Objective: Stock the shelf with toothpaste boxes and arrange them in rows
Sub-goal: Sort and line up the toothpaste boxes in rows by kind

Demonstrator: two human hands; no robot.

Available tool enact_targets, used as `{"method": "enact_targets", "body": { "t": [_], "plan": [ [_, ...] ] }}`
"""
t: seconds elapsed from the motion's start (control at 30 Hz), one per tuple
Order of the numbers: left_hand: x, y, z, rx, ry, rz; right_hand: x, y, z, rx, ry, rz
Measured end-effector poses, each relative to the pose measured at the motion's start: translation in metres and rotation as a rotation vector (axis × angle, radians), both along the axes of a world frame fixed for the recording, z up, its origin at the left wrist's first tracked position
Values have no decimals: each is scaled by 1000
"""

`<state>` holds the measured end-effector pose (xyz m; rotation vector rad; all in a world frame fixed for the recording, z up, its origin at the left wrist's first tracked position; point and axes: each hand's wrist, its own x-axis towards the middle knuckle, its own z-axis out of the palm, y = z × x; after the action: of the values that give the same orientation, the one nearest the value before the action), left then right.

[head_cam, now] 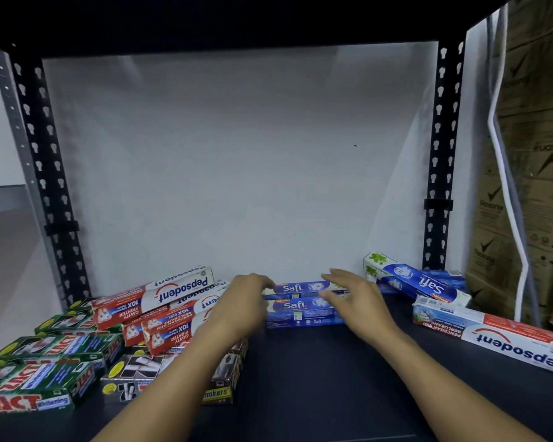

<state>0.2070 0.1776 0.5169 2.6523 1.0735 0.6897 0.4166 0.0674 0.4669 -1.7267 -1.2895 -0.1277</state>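
Our forearms reach in from 6 o'clock over the dark shelf (316, 378). At 12 o'clock, two blue Safi boxes (304, 309) lie side by side between the hands. Our left hand (240, 301) sits at their left end, fingers loosely bent. Our right hand (355, 301) brackets the right end with thumb and forefinger apart; blur hides whether it pinches.

At 9 o'clock is a heap of red-and-white Pepsodent boxes (173, 301), reading "10X Cavity Fighter". At 8 o'clock are green Zact boxes (39, 371) marked "Whitening". More Safi boxes (422, 282) lie at 2 o'clock and a lone Pepsodent box (498, 336) at 3.

Behind is a white wall (237, 154), with Rexona cartons (524, 218) stacked on the right.
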Motion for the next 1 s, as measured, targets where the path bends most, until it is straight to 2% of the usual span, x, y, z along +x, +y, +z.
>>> {"method": "enact_targets", "body": {
  "t": [0.13,0.33,0.53,0.67,0.77,0.9,1.0],
  "plan": [
    [-34,11,-8,134,-52,20,-27,12,-2,-56,-70,79],
    [-45,12,-21,194,8,-158,-45,21,0,-122,-152,107],
    [-1,4,-22,171,48,-260,6,-18,10,-97,-135,-94],
    [39,-6,-22,191,127,-297,54,-51,17,-91,-170,-364],
    [59,-18,-26,232,204,-260,84,-70,24,-163,-165,-546],
    [71,-29,-40,257,150,-180,106,-77,30,-367,-69,-537],
    [70,-27,-47,258,75,-162,116,-73,26,-378,-44,-520]
  ]
}}
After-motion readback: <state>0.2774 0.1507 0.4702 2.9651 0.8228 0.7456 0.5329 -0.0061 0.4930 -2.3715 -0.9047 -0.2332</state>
